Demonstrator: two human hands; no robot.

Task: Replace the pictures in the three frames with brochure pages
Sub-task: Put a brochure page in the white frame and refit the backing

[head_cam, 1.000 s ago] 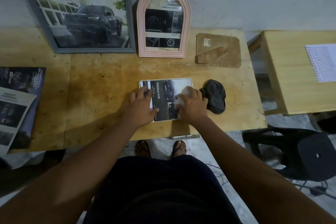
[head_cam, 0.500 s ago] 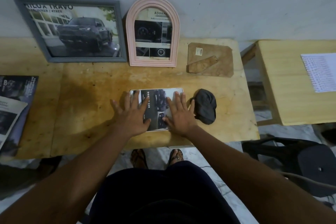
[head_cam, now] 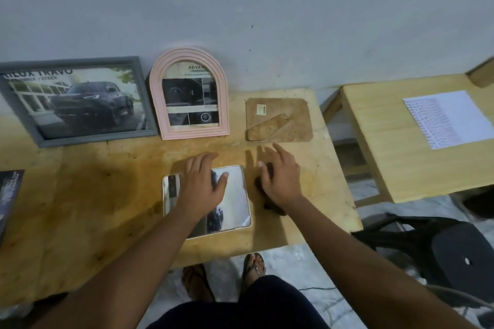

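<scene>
A small white frame [head_cam: 235, 203] lies flat on the wooden table [head_cam: 93, 208] with a car brochure page in it. My left hand [head_cam: 204, 184] rests flat on it, fingers straight. My right hand [head_cam: 280, 179] hovers just right of the frame, fingers spread, over a dark cloth [head_cam: 272, 208] that it mostly hides. A brown frame backing board [head_cam: 279, 120] with its stand lies beyond that hand. A grey frame [head_cam: 77, 100] and a pink arched frame [head_cam: 189, 97], both holding brochure pages, lean against the wall.
Brochures [head_cam: 9, 195] lie at the table's left edge. A second wooden table [head_cam: 401, 163] with a printed sheet [head_cam: 449, 117] stands to the right across a gap. A black stool [head_cam: 451, 259] sits at lower right. My feet in sandals show under the table edge.
My right hand has left the white frame and moved right and forward over the dark cloth. My left hand stays on the frame. The camera has tilted up.
</scene>
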